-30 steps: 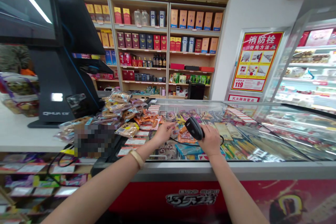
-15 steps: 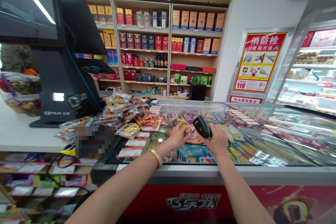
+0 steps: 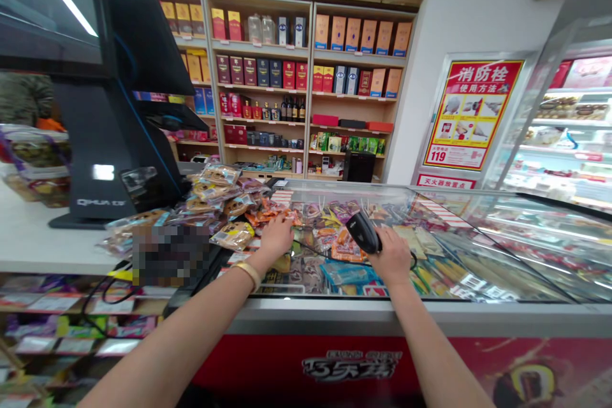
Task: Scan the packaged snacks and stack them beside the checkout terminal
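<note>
My right hand (image 3: 393, 256) is closed round the grip of a black barcode scanner (image 3: 364, 232), held over the glass lid of a chest freezer (image 3: 478, 255). The scanner's head points left and down at an orange snack packet (image 3: 345, 245) lying on the glass. My left hand (image 3: 276, 236), with a gold bracelet at the wrist, reaches left onto the orange packets (image 3: 268, 211) at the edge of a pile of snack packets (image 3: 215, 197). Its fingers are curled over them; whether they grip one is hidden.
A black till screen on a stand (image 3: 102, 102) rises at the left on a white counter (image 3: 29, 242). Shelves of boxed goods and bottles (image 3: 306, 76) fill the back wall. A red fire notice (image 3: 471, 111) and a lit chiller (image 3: 564, 127) stand at the right.
My left hand has left the orange packet by the scanner and moved left to the pile. The scanner has stayed over that packet, shifting only slightly.
</note>
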### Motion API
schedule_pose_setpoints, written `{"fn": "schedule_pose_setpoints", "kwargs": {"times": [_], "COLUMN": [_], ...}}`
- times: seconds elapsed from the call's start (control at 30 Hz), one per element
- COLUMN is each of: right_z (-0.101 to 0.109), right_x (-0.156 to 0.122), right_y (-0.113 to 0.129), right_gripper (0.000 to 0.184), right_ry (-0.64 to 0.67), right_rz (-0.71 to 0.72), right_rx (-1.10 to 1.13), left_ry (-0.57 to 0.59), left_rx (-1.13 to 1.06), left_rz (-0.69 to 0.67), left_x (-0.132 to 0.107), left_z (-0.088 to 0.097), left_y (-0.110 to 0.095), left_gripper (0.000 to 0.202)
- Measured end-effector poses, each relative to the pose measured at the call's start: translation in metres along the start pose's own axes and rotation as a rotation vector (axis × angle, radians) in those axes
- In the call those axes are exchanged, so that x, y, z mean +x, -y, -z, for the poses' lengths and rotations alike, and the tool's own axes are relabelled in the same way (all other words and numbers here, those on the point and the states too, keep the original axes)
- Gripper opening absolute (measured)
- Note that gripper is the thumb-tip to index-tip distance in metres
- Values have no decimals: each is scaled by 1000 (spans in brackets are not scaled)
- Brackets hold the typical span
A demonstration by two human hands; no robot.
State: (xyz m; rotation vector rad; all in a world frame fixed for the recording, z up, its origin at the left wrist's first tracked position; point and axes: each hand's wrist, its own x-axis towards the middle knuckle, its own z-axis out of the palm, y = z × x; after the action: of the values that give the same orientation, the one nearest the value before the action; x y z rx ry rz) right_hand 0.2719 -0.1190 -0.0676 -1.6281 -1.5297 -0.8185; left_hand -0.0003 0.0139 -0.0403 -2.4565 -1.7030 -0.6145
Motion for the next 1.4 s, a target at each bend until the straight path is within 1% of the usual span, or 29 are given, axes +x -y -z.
{"fn": "schedule_pose_setpoints", "kwargs": {"times": [0.07, 0.17, 0.27, 0.37, 0.53, 0.67, 0.77, 0.9, 0.97, 1.07, 1.13, 1.27, 1.4], "right_z": [-2, -3, -1, 2, 5, 8, 10, 12, 12, 12, 12, 11, 9], "right_x": [-1, -2, -2, -2, -1, 1, 2, 3, 4, 4, 4, 4, 4], "right_y": [-2, -3, 1, 5, 9, 14, 20, 26, 28, 28, 29, 29, 29], "right_gripper": [26, 27, 26, 27, 28, 29, 30, 33, 33, 33, 33, 33, 31], "right_ry": [0, -3, -1, 3, 15, 44, 70, 127, 160, 186, 190, 215, 252], "right_rz": [22, 27, 16, 17, 55, 107, 160, 250, 283, 303, 304, 309, 302], "right_rx": [-1, 2, 6, 18, 50, 90, 117, 135, 129, 128, 131, 125, 119], "left_ry": [18, 24, 24, 3, -63, -92, -80, -39, -40, -47, -37, -20, -17], "left_rx": [5, -27, -81, -161, -356, -553, -695, -881, -893, -828, -808, -794, -758], "left_rz": [-15, 11, 40, 49, 91, 114, 110, 64, 8, -93, -133, -141, -129], "left_x": [-3, -4, -2, -2, -3, -2, -3, -8, -10, -10, -10, -10, -12], "left_z": [0, 1, 4, 8, 10, 10, 10, 11, 13, 15, 14, 11, 11], "left_y": [0, -4, -6, -2, 13, 23, 22, 11, 3, -7, -11, -13, -15], "left_gripper": [31, 27, 23, 24, 18, 21, 25, 27, 24, 18, 18, 18, 18]}}
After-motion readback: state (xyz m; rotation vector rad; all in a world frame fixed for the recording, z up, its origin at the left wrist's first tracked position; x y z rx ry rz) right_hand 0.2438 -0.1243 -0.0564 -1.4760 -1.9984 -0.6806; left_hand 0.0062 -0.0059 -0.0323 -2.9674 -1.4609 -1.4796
